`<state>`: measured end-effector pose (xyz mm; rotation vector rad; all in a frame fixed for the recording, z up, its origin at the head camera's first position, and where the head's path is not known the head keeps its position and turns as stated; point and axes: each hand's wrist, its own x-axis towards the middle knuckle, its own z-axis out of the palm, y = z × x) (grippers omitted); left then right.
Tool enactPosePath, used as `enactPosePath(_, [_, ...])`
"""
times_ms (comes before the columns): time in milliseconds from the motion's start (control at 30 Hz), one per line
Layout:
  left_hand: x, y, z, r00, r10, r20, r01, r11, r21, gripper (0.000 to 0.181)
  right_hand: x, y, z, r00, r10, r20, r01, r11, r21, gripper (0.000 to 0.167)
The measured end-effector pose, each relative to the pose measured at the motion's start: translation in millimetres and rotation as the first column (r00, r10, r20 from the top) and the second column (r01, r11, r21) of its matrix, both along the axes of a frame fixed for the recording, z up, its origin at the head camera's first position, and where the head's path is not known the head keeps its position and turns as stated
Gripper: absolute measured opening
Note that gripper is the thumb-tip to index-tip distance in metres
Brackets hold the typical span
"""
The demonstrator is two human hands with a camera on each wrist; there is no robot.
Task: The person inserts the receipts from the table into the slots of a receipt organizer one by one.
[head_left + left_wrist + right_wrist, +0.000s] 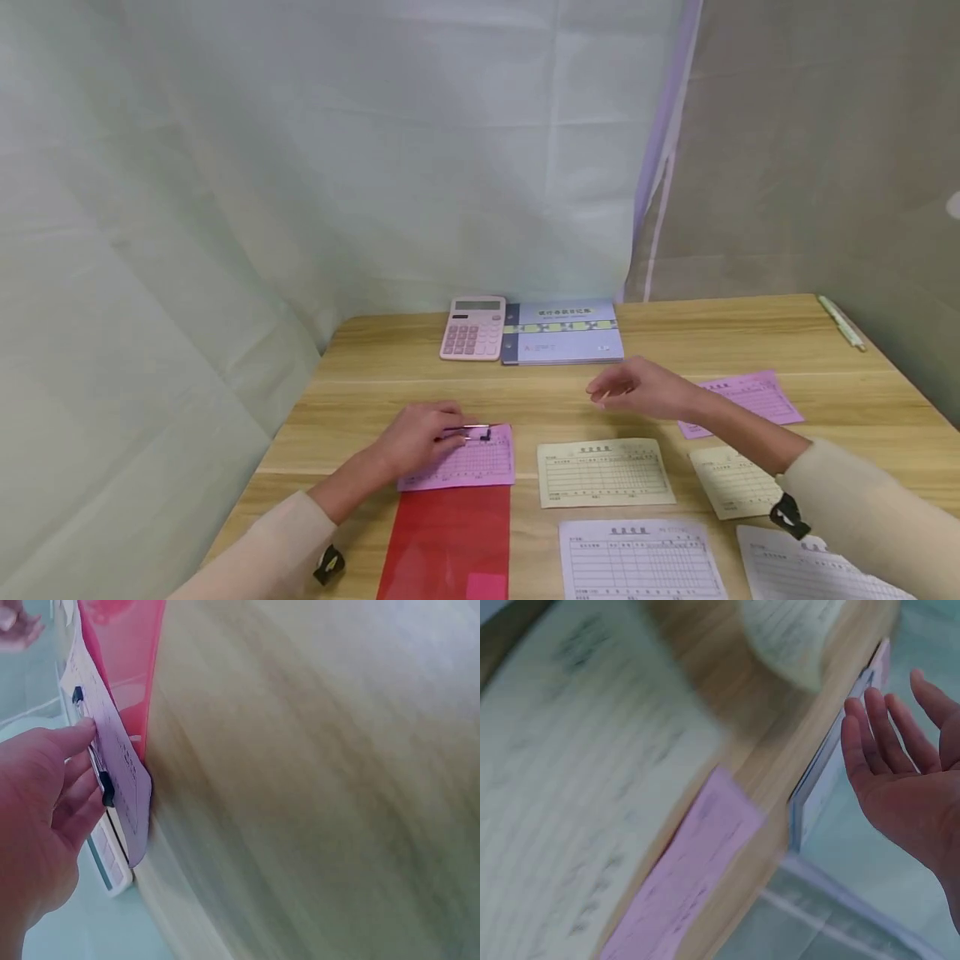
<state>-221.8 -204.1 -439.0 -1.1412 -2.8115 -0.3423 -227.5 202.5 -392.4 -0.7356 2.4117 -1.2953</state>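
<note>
I watch the left hand at seven o'clock in the head view, pinching the black-ended metal clip on the pink printed paper slip atop the red plastic folder. At four, the right hand hovers relaxed, fingers parted. The blue ledger, between one and two from the clip, reads "银行存款日记账".

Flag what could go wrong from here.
1. The left hand pinches the clip over the pink slip on the red folder; an uneven release might leave that slip crooked.
2. The right sleeve passes over the rightmost cream slip, which looks unclipped; dipping could drag it.
3. The pen lies close to the table's right edge; a bump might roll it off.
</note>
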Motion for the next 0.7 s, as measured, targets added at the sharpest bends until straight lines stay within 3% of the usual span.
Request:
enactPosePath(133, [-1.0,-2.4,-0.7,0.995,0.037,0.094,-0.041,0.998,0.050,0.033,9.7,23.4,-4.0,0.998,0.053,-0.027,-0.052,0.998,0.043,0.026])
enactPosePath(333, [-5.6,-5.9,-0.1,0.973,0.006,0.233,-0.041,0.988,0.146,0.037,24.7,42.7,-12.1,0.997,0.066,-0.037,-0.063,0.995,0.075,0.025])
enactPosePath(567, [-7.3,-7.9,-1.7,0.946,0.013,0.325,-0.085,0.974,0.209,0.041,36.2,47.8,-22.4,0.995,0.030,-0.100,-0.023,0.997,0.071,0.020])
enactPosePath(700, [-7.9,-8.2,-4.2,0.947,0.009,0.321,-0.083,0.973,0.217,0.041,41.9,44.9,-29.3,0.992,0.002,-0.129,0.010,0.996,0.091,0.011])
